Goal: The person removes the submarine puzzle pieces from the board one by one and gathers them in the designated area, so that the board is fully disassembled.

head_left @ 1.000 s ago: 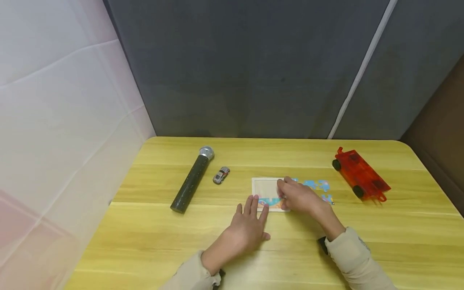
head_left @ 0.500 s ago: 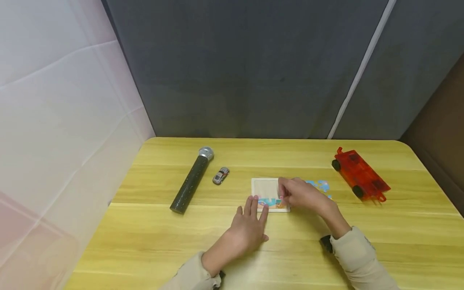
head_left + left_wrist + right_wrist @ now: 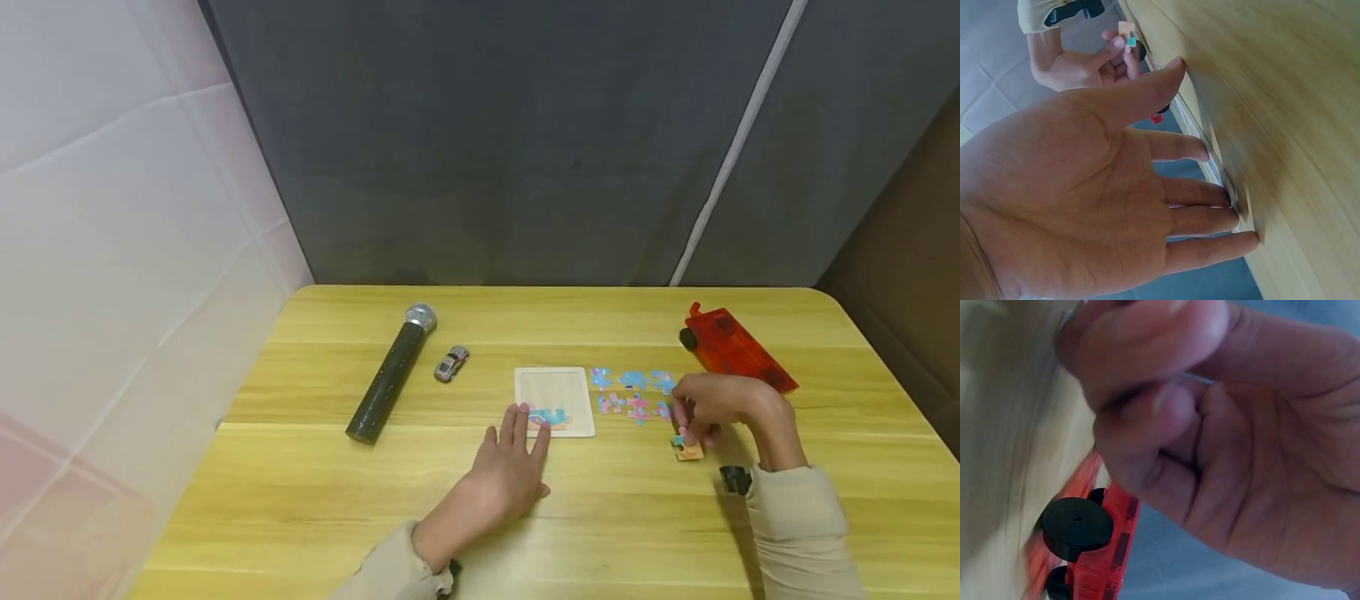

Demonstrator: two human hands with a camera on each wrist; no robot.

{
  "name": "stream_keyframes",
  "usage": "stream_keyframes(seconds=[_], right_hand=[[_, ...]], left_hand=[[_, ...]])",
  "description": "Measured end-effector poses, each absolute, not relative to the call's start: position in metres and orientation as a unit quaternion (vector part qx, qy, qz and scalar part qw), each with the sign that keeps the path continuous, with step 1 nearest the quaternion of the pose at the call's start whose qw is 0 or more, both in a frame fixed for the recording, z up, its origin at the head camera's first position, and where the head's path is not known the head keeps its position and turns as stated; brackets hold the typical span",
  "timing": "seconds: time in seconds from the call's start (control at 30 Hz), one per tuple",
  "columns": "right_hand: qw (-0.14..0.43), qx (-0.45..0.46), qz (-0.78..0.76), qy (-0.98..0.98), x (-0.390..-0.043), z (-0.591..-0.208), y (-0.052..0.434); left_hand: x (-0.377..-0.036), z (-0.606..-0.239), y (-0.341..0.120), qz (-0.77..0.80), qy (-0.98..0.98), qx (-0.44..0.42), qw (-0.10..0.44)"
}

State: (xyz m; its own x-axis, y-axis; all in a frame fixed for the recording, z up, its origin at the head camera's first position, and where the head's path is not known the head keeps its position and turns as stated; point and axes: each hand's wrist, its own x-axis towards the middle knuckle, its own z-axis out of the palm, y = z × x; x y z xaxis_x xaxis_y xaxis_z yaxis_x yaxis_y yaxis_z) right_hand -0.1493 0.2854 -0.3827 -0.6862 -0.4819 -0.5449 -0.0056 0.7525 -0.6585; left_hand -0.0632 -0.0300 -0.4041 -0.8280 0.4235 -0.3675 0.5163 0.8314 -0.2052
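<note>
Across the yellow wooden counter [image 3: 315,500], biggest thing first: the black microphone [image 3: 387,375] lies at the left, long axis running from the near left up to its silver head at the far right, and over on the far right sits the red see-through toy vehicle [image 3: 731,348], angled with its black wheels showing. Centre stage is the pale puzzle tray [image 3: 553,392], lying flat and square to the counter edge, with only a coloured patch filled in along its near edge. And there's the change: half a second ago the right hand [image 3: 716,410] was over the tray's right side, now it has swung well clear to the right, near the red vehicle, and it's pinching a puzzle piece [image 3: 687,448] between thumb and fingertips, the piece hanging from the fingers just above the counter. To my eye that reads as one piece seated and the next picked from the pile. That piece is small and roughly square, orange with a touch of teal, so no real long axis; the left wrist view shows it held on edge, flat face toward that camera. The left hand [image 3: 504,475] has hardly budged, fingers spread flat, tips resting on the tray's near left edge. Between tray and right hand lie the loose puzzle pieces [image 3: 633,392], blue and pink, in two rough rows. Smallest of all, the little silver toy car [image 3: 452,363] sits just right of the microphone head.
</note>
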Motion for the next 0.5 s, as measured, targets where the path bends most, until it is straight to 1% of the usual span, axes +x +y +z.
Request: stream_keyframes(seconds=[0.17, 0.5], right_hand=[[0.352, -0.133, -0.276, 0.884, -0.1488, -0.3848, 0.2849], [0.332, -0.127, -0.239, 0.904, -0.1497, -0.3873, 0.2813]], left_hand=[[-0.0631, -0.4046, -0.0309, -0.148, 0.944, 0.252, 0.154], [-0.0628, -0.4056, -0.0311, -0.147, 0.945, 0.251, 0.15]])
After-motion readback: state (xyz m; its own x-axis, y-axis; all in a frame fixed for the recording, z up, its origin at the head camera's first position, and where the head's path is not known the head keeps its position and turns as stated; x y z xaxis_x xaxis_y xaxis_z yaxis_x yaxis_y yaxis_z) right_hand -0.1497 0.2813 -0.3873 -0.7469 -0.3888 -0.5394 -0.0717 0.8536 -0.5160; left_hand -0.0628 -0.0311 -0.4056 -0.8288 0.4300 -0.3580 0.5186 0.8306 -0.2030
